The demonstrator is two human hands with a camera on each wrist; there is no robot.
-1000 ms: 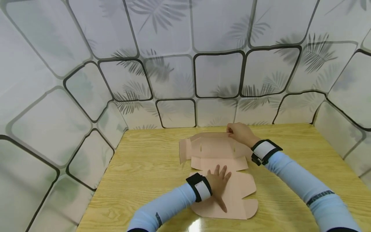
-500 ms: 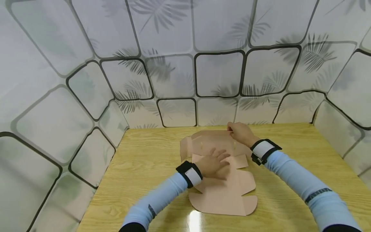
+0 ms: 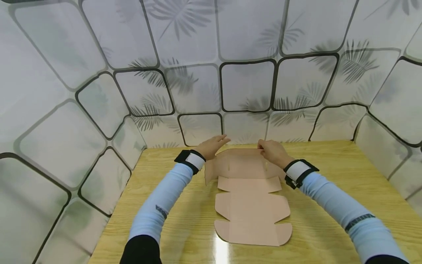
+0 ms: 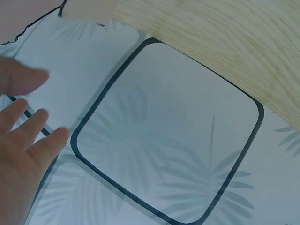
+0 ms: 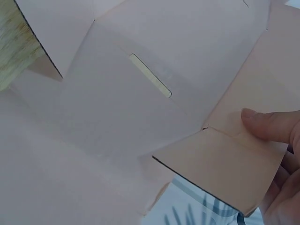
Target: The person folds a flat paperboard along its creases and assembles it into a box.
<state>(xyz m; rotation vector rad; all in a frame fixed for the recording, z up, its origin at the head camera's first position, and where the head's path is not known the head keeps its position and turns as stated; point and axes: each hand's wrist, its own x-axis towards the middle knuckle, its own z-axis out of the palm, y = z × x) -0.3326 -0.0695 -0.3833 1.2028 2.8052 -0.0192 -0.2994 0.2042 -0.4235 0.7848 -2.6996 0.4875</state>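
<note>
A brown cardboard box blank (image 3: 252, 209) lies unfolded on the table, its far panel raised along a crease. My right hand (image 3: 275, 152) pinches the far right part of that panel; in the right wrist view the thumb (image 5: 269, 125) presses one face while the fingers sit behind. A slot (image 5: 151, 76) shows in the cardboard there. My left hand (image 3: 212, 146) is at the panel's far left corner, fingers extended past its edge. In the left wrist view the left hand (image 4: 28, 136) has spread fingers and nothing between them.
The wooden table (image 3: 168, 183) extends to either side of the cardboard. A patterned cloth wall (image 3: 197, 88) rises right behind the table's far edge and along both sides.
My left hand has lifted off the middle of the cardboard and moved away to its far left corner. The right hand keeps its pinch in nearly the same place.
</note>
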